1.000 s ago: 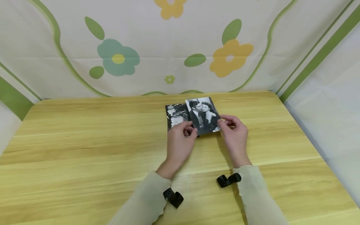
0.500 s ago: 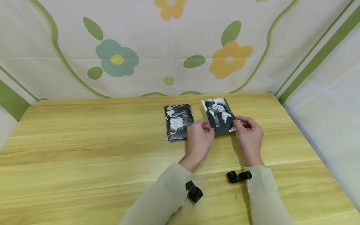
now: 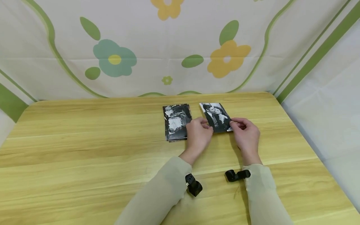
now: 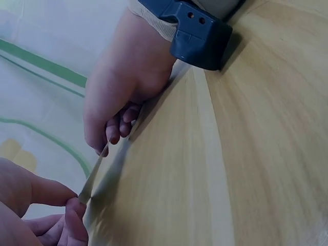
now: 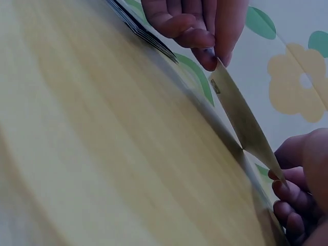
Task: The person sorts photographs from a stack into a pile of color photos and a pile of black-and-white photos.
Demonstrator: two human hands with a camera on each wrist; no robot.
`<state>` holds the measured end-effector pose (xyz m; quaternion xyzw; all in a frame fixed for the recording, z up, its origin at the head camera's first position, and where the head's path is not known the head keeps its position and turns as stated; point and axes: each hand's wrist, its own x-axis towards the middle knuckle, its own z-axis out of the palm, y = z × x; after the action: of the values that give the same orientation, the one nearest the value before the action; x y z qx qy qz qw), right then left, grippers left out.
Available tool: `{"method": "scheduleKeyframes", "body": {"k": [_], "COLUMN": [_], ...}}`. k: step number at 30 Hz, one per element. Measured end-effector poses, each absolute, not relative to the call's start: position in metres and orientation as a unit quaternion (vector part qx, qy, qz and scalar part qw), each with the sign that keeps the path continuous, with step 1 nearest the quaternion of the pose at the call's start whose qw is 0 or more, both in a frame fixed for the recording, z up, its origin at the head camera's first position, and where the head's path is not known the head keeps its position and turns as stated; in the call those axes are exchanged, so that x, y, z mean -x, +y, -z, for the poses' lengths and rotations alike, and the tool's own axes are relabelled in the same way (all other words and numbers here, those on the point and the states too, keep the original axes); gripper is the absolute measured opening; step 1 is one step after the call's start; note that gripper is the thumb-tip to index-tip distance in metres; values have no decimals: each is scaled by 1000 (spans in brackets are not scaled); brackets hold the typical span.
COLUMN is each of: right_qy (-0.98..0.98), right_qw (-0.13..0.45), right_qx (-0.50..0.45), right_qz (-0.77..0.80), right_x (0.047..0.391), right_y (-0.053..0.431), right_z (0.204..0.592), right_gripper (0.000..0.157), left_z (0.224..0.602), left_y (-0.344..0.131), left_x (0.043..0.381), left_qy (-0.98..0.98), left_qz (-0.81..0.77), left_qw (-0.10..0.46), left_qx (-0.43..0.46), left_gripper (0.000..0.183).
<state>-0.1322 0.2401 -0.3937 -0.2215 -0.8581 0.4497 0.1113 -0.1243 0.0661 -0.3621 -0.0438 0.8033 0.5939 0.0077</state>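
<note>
A black-and-white photo card showing a couple is held between both hands, to the right of a pile. My left hand pinches its lower left corner between thumb and fingers. At its right edge, my right hand pinches it the same way. In the right wrist view the card is seen from its pale underside, tilted close over the table, with one corner right at the surface. The stack of photo cards lies left of the left hand, its lower right part hidden by that hand.
The wooden table stretches out on all sides of the hands. Behind its far edge hangs a white cloth with flowers and green lines. Black wrist cameras sit at both sleeves.
Both hands have carried the couple photo card rightward off the stack, which now shows beside it. In the last half second the card has tipped lower toward the table.
</note>
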Motion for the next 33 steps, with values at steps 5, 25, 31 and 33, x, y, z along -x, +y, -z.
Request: {"method": "scheduleKeyframes", "body": {"k": [5, 25, 31, 33], "right_qy": [-860, -886, -893, -894], "right_qw": [110, 141, 154, 152], "right_qx": [219, 194, 186, 185], "right_qz": [-447, -398, -380, -378], "right_x": [132, 132, 133, 132], "right_y": [240, 238, 239, 239], "right_z": [395, 397, 399, 399], "right_gripper": [24, 20, 20, 20], "left_z": [365, 369, 367, 366], "left_y": [67, 69, 69, 69], "left_x": [127, 124, 122, 121], "left_qy": [797, 832, 836, 836], "left_qz": [-601, -551, -545, -545], "left_qw": [17, 49, 55, 58], "left_qx": [65, 47, 33, 32], "left_gripper": [22, 35, 40, 41]}}
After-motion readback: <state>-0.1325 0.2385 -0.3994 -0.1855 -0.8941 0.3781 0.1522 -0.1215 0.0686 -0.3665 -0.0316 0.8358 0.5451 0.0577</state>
